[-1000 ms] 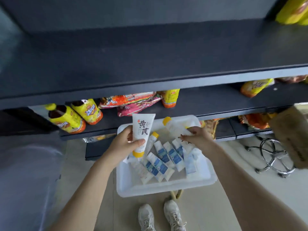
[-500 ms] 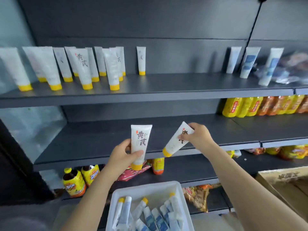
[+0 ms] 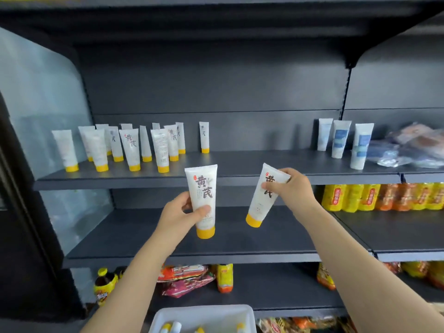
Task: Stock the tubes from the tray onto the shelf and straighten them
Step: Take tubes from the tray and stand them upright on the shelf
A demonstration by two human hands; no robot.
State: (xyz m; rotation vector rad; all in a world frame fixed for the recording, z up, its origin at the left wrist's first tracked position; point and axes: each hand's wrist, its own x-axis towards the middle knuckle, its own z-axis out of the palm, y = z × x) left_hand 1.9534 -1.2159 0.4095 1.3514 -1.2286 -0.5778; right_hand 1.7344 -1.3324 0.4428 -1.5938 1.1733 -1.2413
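My left hand (image 3: pixel 179 213) grips a white tube with a yellow cap (image 3: pixel 203 198), held upright with the cap down, in front of the dark shelf (image 3: pixel 252 173). My right hand (image 3: pixel 290 188) pinches a second white tube (image 3: pixel 263 195) near its flat end; it tilts with its cap down and to the left. Several more white tubes with yellow caps (image 3: pixel 131 149) stand on the shelf at the left, and one tube (image 3: pixel 204 137) stands alone near the back. The white tray (image 3: pixel 204 317) with more tubes shows at the bottom edge.
Three white-and-blue tubes (image 3: pixel 341 140) stand at the shelf's right, beside plastic-wrapped packs (image 3: pixel 408 147). Yellow and orange bottles (image 3: pixel 384 197) fill the right of the middle shelf (image 3: pixel 216 236). Snack bags (image 3: pixel 185 277) and bottles lie on the lower shelf. A glass panel (image 3: pixel 40 104) closes the left side.
Both hands have lifted a tube each out of the tray and raised them in front of the shelves. The view has swung up from the tray to the shelf.
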